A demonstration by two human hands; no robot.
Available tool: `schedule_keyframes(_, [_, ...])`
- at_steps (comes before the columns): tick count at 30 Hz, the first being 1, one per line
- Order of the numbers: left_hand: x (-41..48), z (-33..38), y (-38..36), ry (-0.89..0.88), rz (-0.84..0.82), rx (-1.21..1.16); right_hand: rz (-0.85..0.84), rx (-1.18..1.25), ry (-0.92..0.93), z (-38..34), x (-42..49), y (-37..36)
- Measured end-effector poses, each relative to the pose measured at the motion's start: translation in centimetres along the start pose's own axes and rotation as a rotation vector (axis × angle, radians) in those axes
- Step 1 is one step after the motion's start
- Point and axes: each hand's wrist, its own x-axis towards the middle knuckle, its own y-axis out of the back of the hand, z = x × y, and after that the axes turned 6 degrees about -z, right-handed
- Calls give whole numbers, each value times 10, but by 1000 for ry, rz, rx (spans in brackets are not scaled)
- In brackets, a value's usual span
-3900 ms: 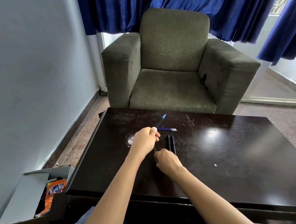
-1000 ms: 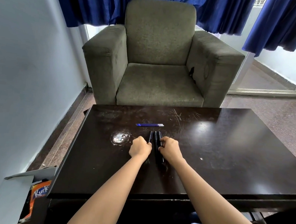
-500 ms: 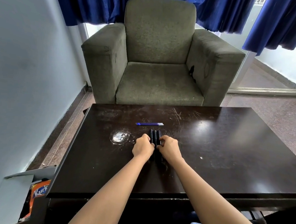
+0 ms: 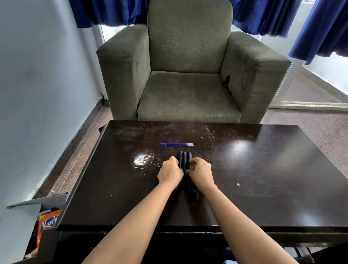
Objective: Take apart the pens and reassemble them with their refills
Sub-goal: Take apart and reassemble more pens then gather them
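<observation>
Three black pen barrels (image 4: 184,160) lie side by side on the dark table (image 4: 268,190), pointing away from me. My left hand (image 4: 170,171) presses against their left side with curled fingers, and my right hand (image 4: 200,173) presses against their right side. Their near ends are hidden between my hands. Beyond the barrels, a small bundle of blue refills (image 4: 177,144) lies crosswise on the table, apart from both hands.
A whitish round stain (image 4: 142,160) marks the table left of my hands. A green armchair (image 4: 187,71) stands just behind the table. A wall runs along the left, and an open box with an orange snack packet (image 4: 46,226) sits on the floor at the lower left.
A few seconds ago my left hand held a blue refill up; now the refills lie together on the table. Both hands have closed in on the three barrels, squeezing them together.
</observation>
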Motion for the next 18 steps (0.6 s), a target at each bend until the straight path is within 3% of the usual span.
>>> schedule_keyframes(18, [-3,-5,6,3,-9,15,-2,8,15,-7,-1,-5])
